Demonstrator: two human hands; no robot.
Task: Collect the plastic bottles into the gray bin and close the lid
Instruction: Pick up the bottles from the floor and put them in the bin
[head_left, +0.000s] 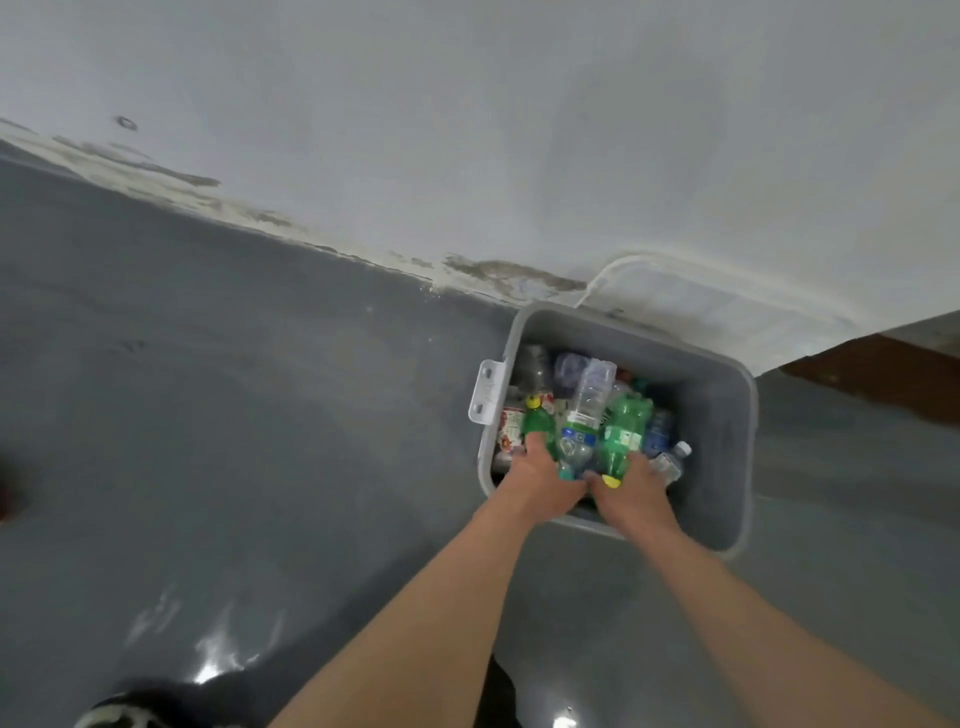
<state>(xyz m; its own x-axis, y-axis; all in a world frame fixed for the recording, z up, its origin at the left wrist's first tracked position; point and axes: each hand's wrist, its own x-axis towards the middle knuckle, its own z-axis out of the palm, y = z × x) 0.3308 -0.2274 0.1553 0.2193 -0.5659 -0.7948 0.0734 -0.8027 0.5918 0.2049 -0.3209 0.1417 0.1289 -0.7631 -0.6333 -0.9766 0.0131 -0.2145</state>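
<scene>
Two bare, sleeveless forearms are showing, ending in an ungloved left hand (545, 480) and an ungloved right hand (636, 488); no rings or watches are showing.

Gray bin (727, 415): matt plastic, white plastic latch (487, 392). Bottles (589, 400): clear and green glossy plastic. Floor (208, 415): smooth, glossy gray paint. Wall (467, 130): matt, scuffed.

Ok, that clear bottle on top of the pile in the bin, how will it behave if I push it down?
The clear bottle looks empty, so probably very light and easy to shove. Its thin ribbed wall would likely dent or crackle rather than resist. It lies tilted across the green bottles in the gray bin, so it may roll or slide sideways instead of sinking.
</scene>
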